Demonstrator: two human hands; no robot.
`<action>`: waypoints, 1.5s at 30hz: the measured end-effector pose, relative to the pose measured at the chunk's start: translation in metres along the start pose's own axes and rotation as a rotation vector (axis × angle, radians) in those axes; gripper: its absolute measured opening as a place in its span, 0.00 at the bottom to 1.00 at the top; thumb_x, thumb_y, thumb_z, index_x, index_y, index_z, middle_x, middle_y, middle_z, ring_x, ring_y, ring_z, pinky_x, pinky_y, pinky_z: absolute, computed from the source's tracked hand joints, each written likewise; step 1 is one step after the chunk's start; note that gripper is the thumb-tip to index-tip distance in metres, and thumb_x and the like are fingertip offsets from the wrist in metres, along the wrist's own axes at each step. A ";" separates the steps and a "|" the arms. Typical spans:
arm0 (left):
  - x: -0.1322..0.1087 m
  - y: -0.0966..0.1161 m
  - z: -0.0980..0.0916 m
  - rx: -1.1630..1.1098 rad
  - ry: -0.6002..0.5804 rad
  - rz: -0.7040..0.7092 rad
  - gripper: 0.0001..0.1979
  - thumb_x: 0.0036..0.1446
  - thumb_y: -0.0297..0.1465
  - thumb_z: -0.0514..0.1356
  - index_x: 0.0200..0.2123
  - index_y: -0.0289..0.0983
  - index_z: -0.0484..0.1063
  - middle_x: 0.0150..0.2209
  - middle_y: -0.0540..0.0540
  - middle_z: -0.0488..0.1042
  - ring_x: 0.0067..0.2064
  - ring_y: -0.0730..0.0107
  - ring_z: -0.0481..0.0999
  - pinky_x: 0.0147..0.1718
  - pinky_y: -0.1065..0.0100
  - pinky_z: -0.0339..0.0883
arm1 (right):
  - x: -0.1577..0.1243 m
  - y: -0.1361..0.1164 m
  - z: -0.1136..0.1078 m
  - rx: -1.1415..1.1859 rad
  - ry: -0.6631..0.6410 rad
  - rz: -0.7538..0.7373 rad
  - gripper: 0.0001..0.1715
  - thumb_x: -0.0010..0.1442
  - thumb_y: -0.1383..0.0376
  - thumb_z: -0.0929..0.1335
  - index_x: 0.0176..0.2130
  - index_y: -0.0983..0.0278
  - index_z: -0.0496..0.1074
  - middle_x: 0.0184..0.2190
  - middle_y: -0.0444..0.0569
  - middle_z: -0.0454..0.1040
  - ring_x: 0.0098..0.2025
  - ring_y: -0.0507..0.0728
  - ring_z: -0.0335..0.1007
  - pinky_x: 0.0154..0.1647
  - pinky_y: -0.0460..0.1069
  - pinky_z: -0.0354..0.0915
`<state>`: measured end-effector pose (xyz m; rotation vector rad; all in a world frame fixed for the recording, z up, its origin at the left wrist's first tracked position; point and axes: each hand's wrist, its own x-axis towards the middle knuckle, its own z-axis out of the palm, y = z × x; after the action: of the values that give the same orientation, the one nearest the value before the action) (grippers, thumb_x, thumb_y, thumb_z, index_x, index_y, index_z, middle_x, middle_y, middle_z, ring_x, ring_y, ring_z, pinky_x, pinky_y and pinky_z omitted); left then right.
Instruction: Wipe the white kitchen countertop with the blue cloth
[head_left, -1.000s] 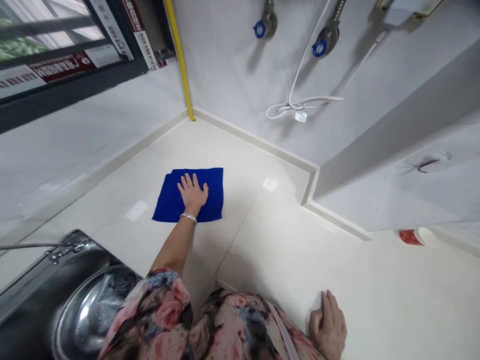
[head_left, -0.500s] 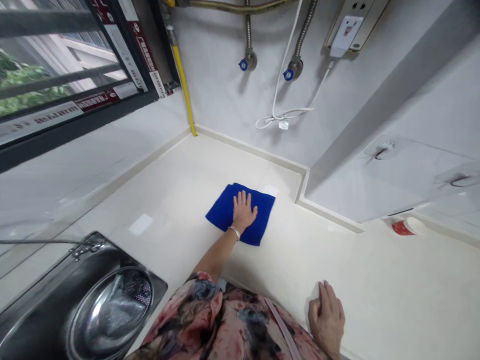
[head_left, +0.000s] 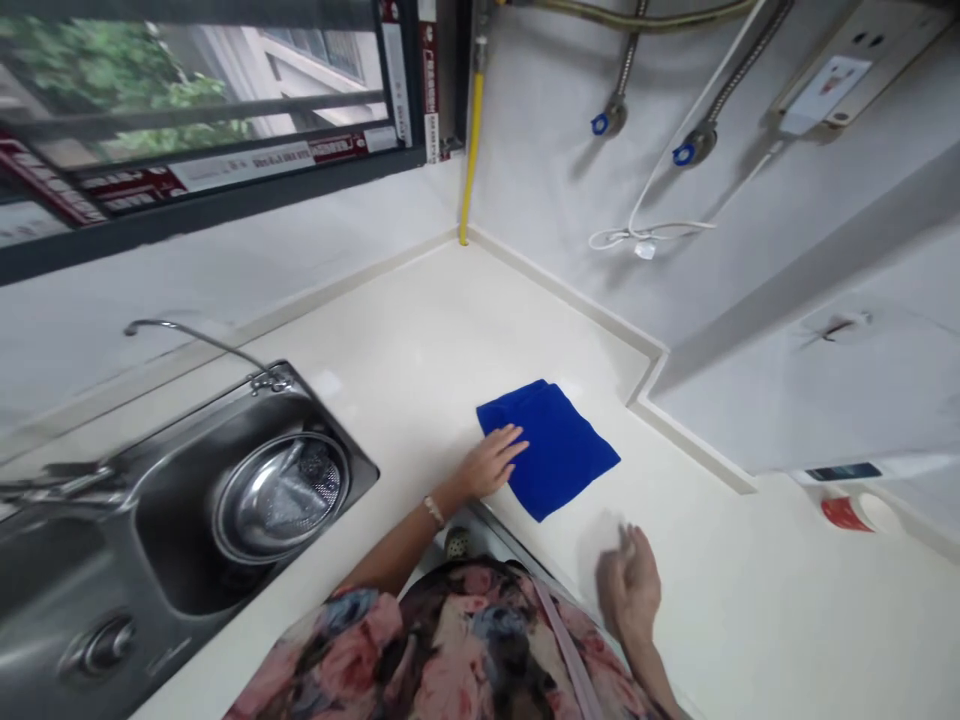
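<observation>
A folded blue cloth (head_left: 559, 450) lies flat on the cream countertop (head_left: 450, 350) near the inner corner. My left hand (head_left: 491, 463) rests on the cloth's near left edge, fingers stretched out flat, a bracelet on the wrist. Nearer to me, my right hand (head_left: 628, 590) hovers just over the counter edge; it is smeared by motion and its fingers look loosely spread with nothing in them.
A steel sink (head_left: 187, 520) with a round metal bowl (head_left: 281, 495) and a tap (head_left: 195, 340) sits at the left. A window (head_left: 187, 110), a yellow pipe (head_left: 469, 150), blue valves (head_left: 600, 124), a white cord (head_left: 645, 235) line the walls. A red-and-white cup (head_left: 851, 512) stands far right.
The cloth and my left hand have slid toward me and to the right across the counter. My right hand has lifted off the counter edge. The view has swung left, showing more of the sink.
</observation>
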<state>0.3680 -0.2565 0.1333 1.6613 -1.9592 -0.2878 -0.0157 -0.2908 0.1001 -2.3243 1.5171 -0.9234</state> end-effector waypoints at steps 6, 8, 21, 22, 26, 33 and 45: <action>-0.189 -0.001 -0.051 0.233 0.357 -0.716 0.30 0.75 0.38 0.47 0.74 0.34 0.62 0.75 0.32 0.64 0.79 0.51 0.56 0.77 0.43 0.55 | 0.097 -0.066 0.046 0.174 -0.217 -0.265 0.33 0.74 0.59 0.56 0.72 0.68 0.62 0.72 0.66 0.64 0.74 0.66 0.59 0.74 0.67 0.62; -0.238 0.016 -0.054 0.328 0.403 -0.955 0.33 0.75 0.41 0.47 0.75 0.30 0.60 0.76 0.27 0.60 0.80 0.44 0.53 0.77 0.38 0.51 | 0.124 -0.085 0.067 0.104 -0.261 -0.310 0.34 0.73 0.60 0.56 0.72 0.70 0.61 0.72 0.67 0.63 0.75 0.67 0.56 0.75 0.67 0.59; -0.349 0.080 -0.067 0.469 0.546 -1.553 0.35 0.73 0.45 0.44 0.70 0.29 0.69 0.75 0.27 0.62 0.78 0.35 0.55 0.74 0.26 0.42 | 0.177 -0.102 0.145 -0.211 -0.421 -0.298 0.41 0.75 0.55 0.52 0.76 0.73 0.59 0.78 0.69 0.53 0.80 0.75 0.42 0.78 0.75 0.43; -0.349 0.081 -0.067 0.477 0.544 -1.545 0.34 0.73 0.45 0.45 0.70 0.30 0.70 0.75 0.28 0.63 0.78 0.35 0.56 0.74 0.26 0.42 | 0.175 -0.099 0.147 -0.212 -0.409 -0.301 0.41 0.75 0.55 0.51 0.76 0.73 0.59 0.78 0.69 0.52 0.80 0.75 0.41 0.78 0.74 0.42; -0.343 0.086 -0.067 0.493 0.528 -1.538 0.32 0.73 0.45 0.46 0.67 0.31 0.72 0.73 0.29 0.66 0.76 0.37 0.59 0.74 0.27 0.42 | 0.172 -0.087 0.151 -0.202 -0.374 -0.326 0.41 0.76 0.54 0.52 0.76 0.72 0.59 0.77 0.70 0.53 0.80 0.75 0.42 0.77 0.75 0.44; -0.345 0.087 -0.065 0.550 0.541 -1.503 0.29 0.73 0.43 0.48 0.65 0.33 0.74 0.69 0.29 0.72 0.74 0.39 0.65 0.73 0.27 0.46 | 0.168 -0.089 0.152 -0.174 -0.400 -0.315 0.45 0.75 0.49 0.54 0.76 0.76 0.57 0.77 0.74 0.50 0.80 0.79 0.39 0.77 0.78 0.42; -0.345 0.086 -0.058 0.550 0.574 -1.503 0.26 0.73 0.42 0.49 0.61 0.35 0.77 0.65 0.31 0.76 0.69 0.39 0.70 0.72 0.27 0.50 | 0.132 -0.223 0.201 -0.165 -0.487 -0.488 0.47 0.74 0.44 0.56 0.77 0.70 0.58 0.78 0.75 0.48 0.79 0.84 0.38 0.72 0.83 0.42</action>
<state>0.3558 0.1033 0.1312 2.8406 -0.0768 0.2324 0.3092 -0.3389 0.1043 -2.8253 0.8779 -0.2677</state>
